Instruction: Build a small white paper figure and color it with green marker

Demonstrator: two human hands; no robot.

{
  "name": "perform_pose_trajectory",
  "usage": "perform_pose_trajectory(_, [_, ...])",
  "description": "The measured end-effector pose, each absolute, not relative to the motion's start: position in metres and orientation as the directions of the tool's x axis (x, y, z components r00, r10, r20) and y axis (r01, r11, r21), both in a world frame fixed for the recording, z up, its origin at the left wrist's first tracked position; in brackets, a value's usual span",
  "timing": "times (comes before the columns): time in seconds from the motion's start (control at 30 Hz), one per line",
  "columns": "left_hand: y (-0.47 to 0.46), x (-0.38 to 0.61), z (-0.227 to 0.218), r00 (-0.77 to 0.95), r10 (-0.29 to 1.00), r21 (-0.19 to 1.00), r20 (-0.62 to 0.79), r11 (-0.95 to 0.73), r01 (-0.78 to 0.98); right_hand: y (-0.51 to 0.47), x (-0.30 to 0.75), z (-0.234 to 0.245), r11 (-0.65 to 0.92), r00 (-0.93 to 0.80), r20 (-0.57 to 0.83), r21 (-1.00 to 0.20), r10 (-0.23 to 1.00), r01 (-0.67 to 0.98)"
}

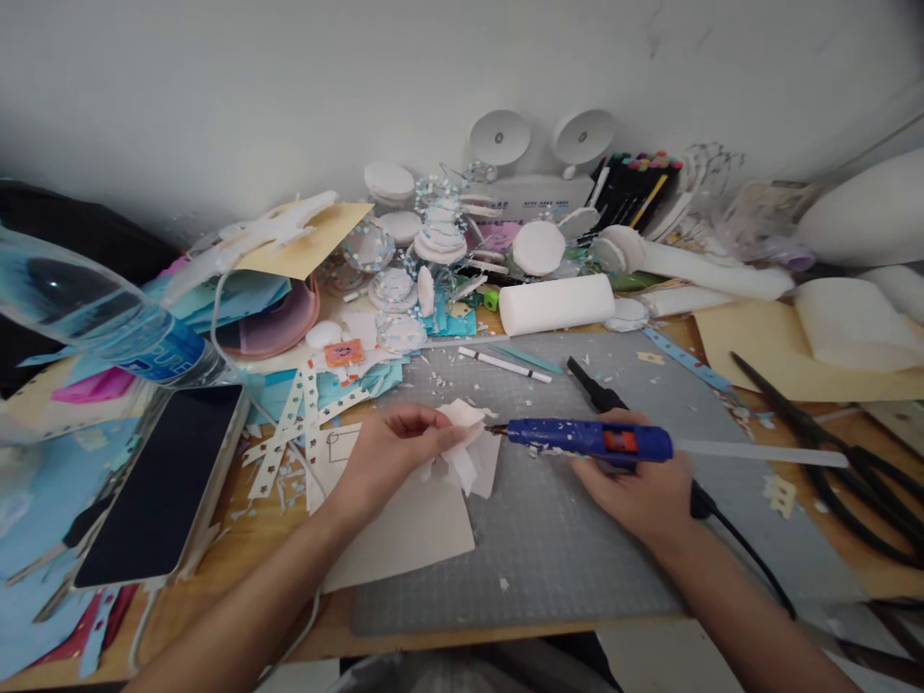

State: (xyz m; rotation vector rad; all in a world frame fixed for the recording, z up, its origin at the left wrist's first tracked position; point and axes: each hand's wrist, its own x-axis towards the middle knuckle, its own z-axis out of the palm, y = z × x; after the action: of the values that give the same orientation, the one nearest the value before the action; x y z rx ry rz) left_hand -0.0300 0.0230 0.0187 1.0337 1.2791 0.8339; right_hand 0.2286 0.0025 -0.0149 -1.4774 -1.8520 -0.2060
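My left hand (pixel 400 443) pinches a crumpled white tissue (pixel 466 462) between thumb and fingers, above some sheets of pale paper (pixel 404 534). Wrapped round a blue hot glue gun (pixel 555 438) is my right hand (pixel 635 481). The gun's nozzle points left and meets the edge of the tissue; whether it presses on it I cannot tell. A translucent glue stick (pixel 757 452) sticks out of the gun's back end. Just behind the gun lies a black-handled tool (pixel 596 385), its cord trailing to the right. Underneath is a grey cutting mat (pixel 534 568).
Large black scissors (pixel 830 448) lie at the right. A phone (pixel 163 486) and a water bottle (pixel 108 318) are at the left. White foam pieces (pixel 555 304), paper scraps (pixel 289 433) and a marker set (pixel 635 197) crowd the back along the wall.
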Motion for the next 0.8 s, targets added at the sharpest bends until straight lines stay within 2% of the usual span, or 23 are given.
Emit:
perform_pose_trajectory(0.1, [0.023, -0.03, 0.02, 0.136, 0.93, 0.94, -0.341, 0.338, 0.045, 0.0, 0.229, -0.015, 0.283, -0.01, 0.6, -0.362, 0.8, 0.888])
perform_pose_trajectory(0.27, [0.024, -0.03, 0.023, 0.118, 0.929, 0.936, -0.351, 0.352, 0.014, -0.014, 0.237, -0.008, 0.269, -0.046, 0.511, -0.373, 0.858, 0.888])
perform_pose_trajectory(0.33, [0.024, -0.03, 0.024, 0.117, 0.932, 0.939, -0.343, 0.345, 0.0, -0.021, 0.249, 0.002, 0.158, 0.062, 0.475, -0.409, 0.878, 0.899])
perform_pose_trajectory(0.4, [0.024, -0.032, 0.023, 0.117, 0.937, 0.943, -0.329, 0.332, -0.009, -0.026, 0.267, 0.014, -0.021, 0.235, 0.462, -0.422, 0.855, 0.906])
perform_pose_trajectory(0.5, [0.023, -0.033, 0.022, 0.127, 0.944, 0.951, -0.304, 0.309, -0.018, -0.028, 0.304, 0.021, -0.276, 0.429, 0.456, -0.366, 0.779, 0.889])
perform_pose_trajectory(0.53, [0.023, -0.034, 0.021, 0.133, 0.946, 0.953, -0.296, 0.301, -0.02, -0.028, 0.317, 0.02, -0.312, 0.455, 0.445, -0.359, 0.771, 0.88])
perform_pose_trajectory(0.7, [0.023, -0.033, 0.021, 0.145, 0.958, 0.967, -0.247, 0.254, -0.028, -0.026, 0.355, -0.005, -0.404, 0.491, 0.284, -0.313, 0.824, 0.86])
perform_pose_trajectory(0.8, [0.024, -0.034, 0.021, 0.124, 0.961, 0.968, -0.249, 0.251, -0.001, -0.027, 0.356, -0.011, -0.328, 0.421, 0.269, -0.329, 0.867, 0.886])
